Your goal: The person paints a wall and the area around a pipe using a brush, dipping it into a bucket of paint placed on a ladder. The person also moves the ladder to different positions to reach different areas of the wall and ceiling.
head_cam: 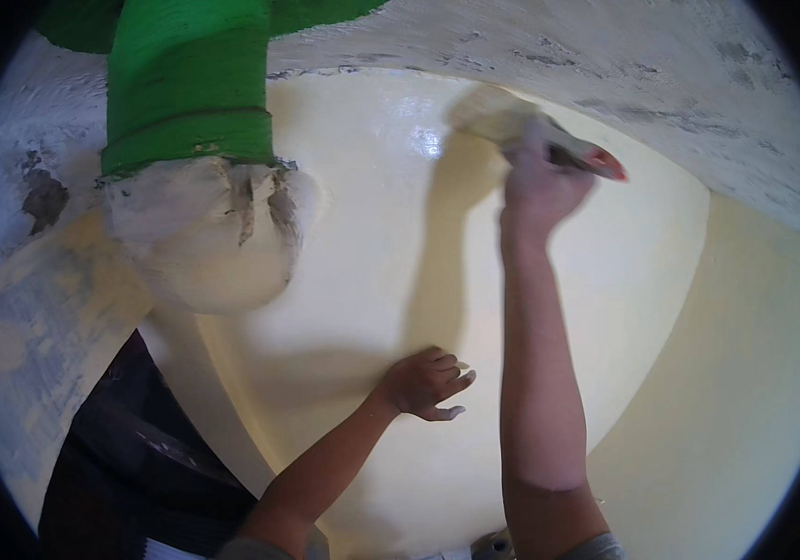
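My right hand [547, 182] grips a paintbrush [592, 157] with a red-tipped handle, raised high against a glossy cream-coloured wall [372, 245]. Motion blurs its head, which lies by the wall's upper edge, and my fingers hide part of the handle. Lower down, my left hand [431, 385] holds nothing. Its fingers are partly curled, with thumb and forefinger apart and pale smears on the tips. It is close to the wall; whether it touches the surface I cannot tell. Both arms cast shadows on the wall.
A green-painted pipe or post [190, 84] comes down at upper left into a rounded plaster lump [211, 238]. Rough, chipped whitish plaster [582, 56] borders the wall above. A dark opening [141, 434] lies at lower left, and a matte yellowish wall [722, 364] adjoins on the right.
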`<state>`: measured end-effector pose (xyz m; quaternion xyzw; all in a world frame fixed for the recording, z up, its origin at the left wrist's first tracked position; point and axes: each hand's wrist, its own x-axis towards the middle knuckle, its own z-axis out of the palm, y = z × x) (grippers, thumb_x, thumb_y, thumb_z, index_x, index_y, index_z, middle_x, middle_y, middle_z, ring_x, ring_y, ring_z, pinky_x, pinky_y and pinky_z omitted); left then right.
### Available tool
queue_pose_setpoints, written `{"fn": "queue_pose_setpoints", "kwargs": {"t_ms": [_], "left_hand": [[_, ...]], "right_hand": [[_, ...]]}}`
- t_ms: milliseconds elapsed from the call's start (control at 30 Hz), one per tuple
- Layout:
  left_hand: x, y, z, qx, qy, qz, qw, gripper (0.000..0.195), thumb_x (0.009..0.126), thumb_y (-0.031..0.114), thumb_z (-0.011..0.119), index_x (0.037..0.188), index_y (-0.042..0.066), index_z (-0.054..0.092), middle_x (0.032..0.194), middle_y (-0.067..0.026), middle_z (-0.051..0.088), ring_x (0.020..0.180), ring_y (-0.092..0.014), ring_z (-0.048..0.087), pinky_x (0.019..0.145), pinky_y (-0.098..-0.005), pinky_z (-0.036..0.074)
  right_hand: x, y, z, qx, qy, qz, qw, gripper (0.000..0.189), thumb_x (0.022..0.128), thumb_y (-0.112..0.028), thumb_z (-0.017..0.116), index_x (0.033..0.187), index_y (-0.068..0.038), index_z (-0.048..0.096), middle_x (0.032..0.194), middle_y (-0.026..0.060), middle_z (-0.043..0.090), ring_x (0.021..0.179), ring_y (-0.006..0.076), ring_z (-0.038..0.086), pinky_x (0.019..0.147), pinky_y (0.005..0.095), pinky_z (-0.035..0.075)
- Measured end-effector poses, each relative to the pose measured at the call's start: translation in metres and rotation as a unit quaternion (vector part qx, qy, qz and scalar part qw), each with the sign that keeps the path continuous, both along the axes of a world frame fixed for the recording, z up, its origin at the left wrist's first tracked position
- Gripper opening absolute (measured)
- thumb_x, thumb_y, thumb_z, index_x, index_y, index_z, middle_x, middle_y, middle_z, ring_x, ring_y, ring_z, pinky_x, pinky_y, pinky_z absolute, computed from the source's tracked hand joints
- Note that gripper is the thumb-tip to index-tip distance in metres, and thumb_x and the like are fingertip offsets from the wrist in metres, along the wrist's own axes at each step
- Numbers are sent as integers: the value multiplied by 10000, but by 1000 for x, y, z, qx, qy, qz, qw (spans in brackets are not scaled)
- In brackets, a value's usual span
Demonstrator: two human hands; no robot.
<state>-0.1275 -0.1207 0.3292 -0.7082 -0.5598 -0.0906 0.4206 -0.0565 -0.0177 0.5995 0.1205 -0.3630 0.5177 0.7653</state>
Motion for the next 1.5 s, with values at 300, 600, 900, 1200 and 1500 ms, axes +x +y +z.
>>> {"fn": "queue_pose_setpoints", "kwargs": {"t_ms": [300, 600, 900, 1200, 1500], "left_hand": [[-18, 5, -17, 71, -150, -127, 978, 558, 842, 472, 683, 1195, 44, 624, 957, -68, 630, 900, -201, 589, 883, -358, 464], [-44, -3, -36, -60, 34, 122, 990, 525, 875, 456, 657, 1159, 16, 614, 936, -45, 625, 909, -177, 563, 864, -344, 427], [-36, 9, -32, 12, -322, -45, 945, 471, 829, 473, 676, 1043, 55, 643, 918, -52, 627, 904, -192, 574, 858, -367, 451], [-24, 11, -9, 20, 10, 18, 1000, 386, 738, 500, 717, 741, 132, 600, 706, -22, 547, 737, -185, 512, 673, -335, 391], [-5, 2, 0, 2, 78, 70, 994, 619, 819, 568, 676, 1142, 40, 656, 804, -14, 592, 776, -165, 532, 740, -309, 425]], "right_hand": [[-14, -53, 2, -127, 54, 18, 990, 275, 871, -87, 703, 938, 148, 577, 842, 159, 669, 728, 182, 647, 711, 326, 555], [-19, -167, -15, -5, 45, 306, 951, 206, 892, -67, 693, 963, 108, 611, 845, 104, 666, 702, 134, 606, 654, 280, 494], [-34, -108, -1, -37, 67, 423, 903, 265, 896, -60, 687, 1081, 86, 567, 1036, 159, 635, 850, 212, 656, 689, 381, 606], [16, -2, 3, -157, 198, 158, 955, 145, 912, -31, 611, 945, 108, 591, 939, 149, 661, 813, 195, 660, 673, 330, 570], [-30, -136, 5, -151, 93, 57, 983, 388, 897, -69, 643, 1210, 156, 596, 913, 174, 707, 755, 183, 652, 733, 303, 532]]}}
